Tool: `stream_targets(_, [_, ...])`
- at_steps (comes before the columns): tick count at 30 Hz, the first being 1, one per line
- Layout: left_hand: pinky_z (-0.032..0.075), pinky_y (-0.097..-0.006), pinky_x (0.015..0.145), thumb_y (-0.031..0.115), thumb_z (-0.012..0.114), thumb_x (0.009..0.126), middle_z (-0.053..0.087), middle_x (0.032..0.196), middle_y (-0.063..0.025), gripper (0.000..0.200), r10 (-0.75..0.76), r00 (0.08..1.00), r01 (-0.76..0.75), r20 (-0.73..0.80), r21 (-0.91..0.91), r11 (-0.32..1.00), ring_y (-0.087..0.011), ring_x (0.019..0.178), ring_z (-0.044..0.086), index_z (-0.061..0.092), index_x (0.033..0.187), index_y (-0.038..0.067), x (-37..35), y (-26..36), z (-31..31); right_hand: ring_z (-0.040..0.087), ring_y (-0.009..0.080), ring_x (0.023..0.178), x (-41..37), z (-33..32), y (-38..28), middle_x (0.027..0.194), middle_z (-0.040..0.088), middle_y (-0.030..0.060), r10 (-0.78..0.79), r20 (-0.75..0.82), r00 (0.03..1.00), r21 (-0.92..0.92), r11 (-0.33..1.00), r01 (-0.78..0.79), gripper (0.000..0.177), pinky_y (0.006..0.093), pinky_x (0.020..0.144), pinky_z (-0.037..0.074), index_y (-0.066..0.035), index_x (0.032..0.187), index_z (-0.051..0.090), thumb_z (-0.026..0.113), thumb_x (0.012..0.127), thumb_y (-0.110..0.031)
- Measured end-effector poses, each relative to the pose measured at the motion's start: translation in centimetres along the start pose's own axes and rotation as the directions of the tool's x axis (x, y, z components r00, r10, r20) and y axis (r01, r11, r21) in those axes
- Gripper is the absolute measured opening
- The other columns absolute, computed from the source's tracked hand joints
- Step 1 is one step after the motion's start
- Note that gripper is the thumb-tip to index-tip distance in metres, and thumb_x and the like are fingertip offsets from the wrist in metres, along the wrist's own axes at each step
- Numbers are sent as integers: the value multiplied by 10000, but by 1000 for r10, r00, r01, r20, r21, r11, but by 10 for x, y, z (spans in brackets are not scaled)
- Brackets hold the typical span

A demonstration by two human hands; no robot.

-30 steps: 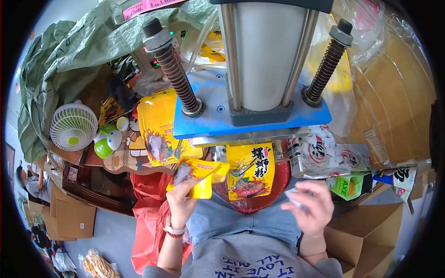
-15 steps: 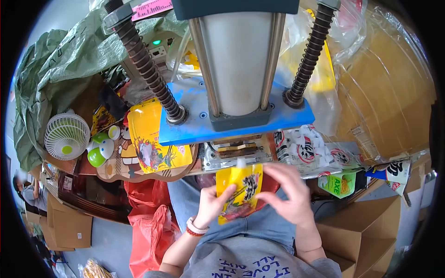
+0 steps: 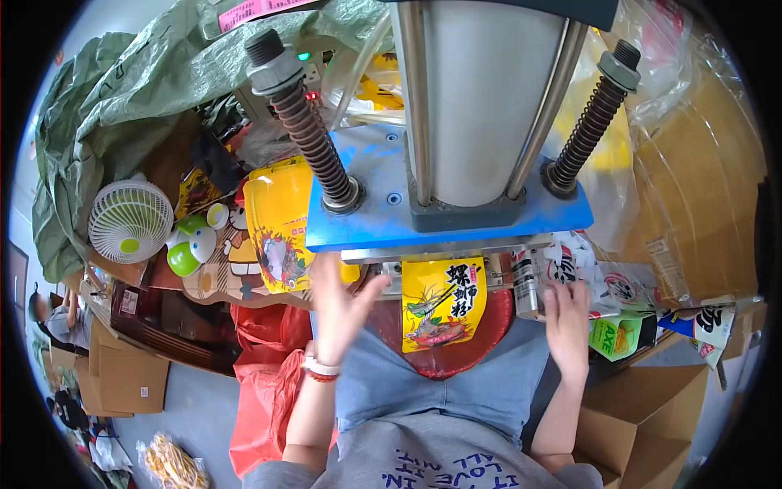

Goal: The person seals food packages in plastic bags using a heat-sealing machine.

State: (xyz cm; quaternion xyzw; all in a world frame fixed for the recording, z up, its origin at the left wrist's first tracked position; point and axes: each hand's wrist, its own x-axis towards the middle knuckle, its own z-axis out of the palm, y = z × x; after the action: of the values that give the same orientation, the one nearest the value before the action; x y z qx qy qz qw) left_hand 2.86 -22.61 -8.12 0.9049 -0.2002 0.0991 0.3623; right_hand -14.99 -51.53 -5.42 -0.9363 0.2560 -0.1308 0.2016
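Nearest, at frame bottom, the jeans lap [image 3: 423, 399] is filling the center. L hand [image 3: 338, 306] is hovering center-left, fingers spread & holding nothing, just beside the stack of yellow pouches [image 3: 281, 236]. R hand [image 3: 568, 326] is lying flat center-right, fingers together, tips touching the white sachets [image 3: 562, 269]. Btwn the hands a yellow pouch [image 3: 444, 303] is hanging w/ its top under the blue plate [image 3: 456, 216], red basin [image 3: 497, 322] behind it. Farther up, the cylinder [image 3: 481, 98] & springs [image 3: 314, 138] are rising; white fan [image 3: 130, 222] is sitting at left.

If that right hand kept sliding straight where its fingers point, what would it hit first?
Probably the pile of white plastic sachets printed red and black: the right hand points at it, fingers seemingly touching it, though depth is unclear.
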Motion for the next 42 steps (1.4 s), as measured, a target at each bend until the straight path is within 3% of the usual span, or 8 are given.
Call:
stream_targets(2, [275, -471, 1140, 334, 819, 746, 423, 1473, -193, 878, 47, 999, -32, -10, 583, 811, -377, 1404, 338, 388, 1447, 27, -6, -19, -14, 539, 368, 1042, 3, 5, 19, 1091, 562, 182, -128, -110, 986, -4, 992, 128, 257, 412, 928, 426, 0, 1138, 606, 512, 982, -181])
stream_targets(5, [331, -440, 1115, 171, 747, 800, 481, 1454, -123, 650, 237, 956, -289, 175, 411, 865, -296, 1359, 438, 487, 1381, 40, -35, -66, -16, 535, 356, 1031, 19, -3, 28, 1071, 560, 179, -230, 109, 967, 146, 966, 213, 239, 419, 925, 428, 2, 1137, 607, 550, 955, -142])
stream_targets(9, [491, -231, 637, -69, 711, 750, 734, 874, -112, 256, 23, 993, -38, -117, -131, 991, -111, 727, 666, 731, 996, -1, -62, -50, -25, 611, 213, 937, 19, -17, 23, 1051, 605, 129, -70, 389, 919, 396, 913, -99, 250, 323, 833, 481, -5, 1132, 608, 624, 882, -18])
stream_targets(15, [556, -336, 856, -132, 590, 625, 737, 998, -88, 418, 245, 967, -254, -70, -166, 953, -258, 983, 705, 713, 990, 30, -74, 25, -39, 632, 203, 953, -32, -30, -43, 1066, 647, 144, -273, -202, 941, 784, 531, 322, 326, 337, 864, 510, 24, 1138, 567, 682, 833, 45])
stream_targets(25, [576, -309, 726, 15, 707, 687, 736, 1008, -72, 332, 586, 804, -582, 97, -71, 810, -223, 883, 724, 725, 1017, 48, -80, 71, -56, 647, 209, 888, -38, -32, -87, 1138, 675, 76, -817, -191, 544, 357, 458, 814, 399, 316, 741, 564, -12, 1103, 703, 799, 721, -68])
stream_targets(30, [556, -282, 685, 143, 706, 889, 741, 910, -102, 200, 178, 876, 37, 449, -431, 902, -207, 730, 718, 723, 1043, 17, -75, 60, -13, 596, 288, 1058, -21, -17, -76, 1226, 639, 129, -661, -105, 743, 459, 631, 626, 651, 373, 913, 484, 10, 1263, 596, 842, 703, -214])
stream_targets(33, [520, -237, 719, 207, 678, 939, 730, 936, -26, 242, -173, 807, 567, 565, -656, 498, -52, 808, 633, 723, 1035, -10, -62, 44, 36, 587, 310, 1100, -13, -34, -61, 1220, 621, 175, -415, -198, 888, 452, 766, 458, 524, 390, 944, 460, 12, 1251, 588, 777, 776, -106])
stream_targets(42, [520, -249, 775, 149, 717, 896, 710, 1019, -73, 269, -233, 806, 589, 545, -780, 211, -117, 881, 655, 681, 1088, -37, -14, 48, 54, 604, 357, 936, 48, 32, 29, 1029, 616, 186, -138, -178, 974, -67, 990, 128, 249, 406, 870, 478, -27, 1112, 613, 646, 872, -86])
